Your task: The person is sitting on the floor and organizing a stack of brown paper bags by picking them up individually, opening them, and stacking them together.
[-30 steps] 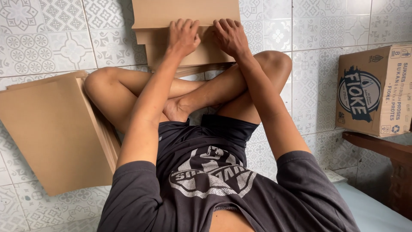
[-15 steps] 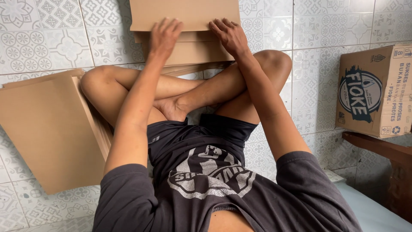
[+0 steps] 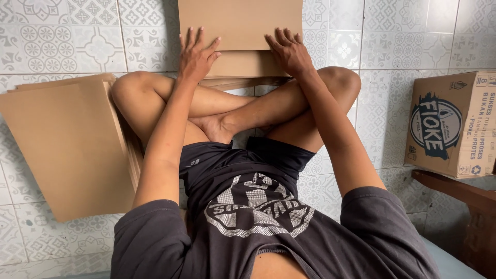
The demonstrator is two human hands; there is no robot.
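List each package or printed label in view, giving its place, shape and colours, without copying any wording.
Carton: right edge, resting on a dark wooden ledge; brown box with a dark blue oval emblem and print.
Flat cardboard: top centre, under left hand and right hand; plain brown.
Sheet stack: left, on the tiled floor; plain brown, unprinted.

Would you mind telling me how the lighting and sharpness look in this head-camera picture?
Head view: soft, even daylight, no glare on the tiled floor; faint shadows under the left hand and right hand on the folded cardboard piece; everything sharp, with no motion blur; slight wide-angle stretch near the printed box at the edge.
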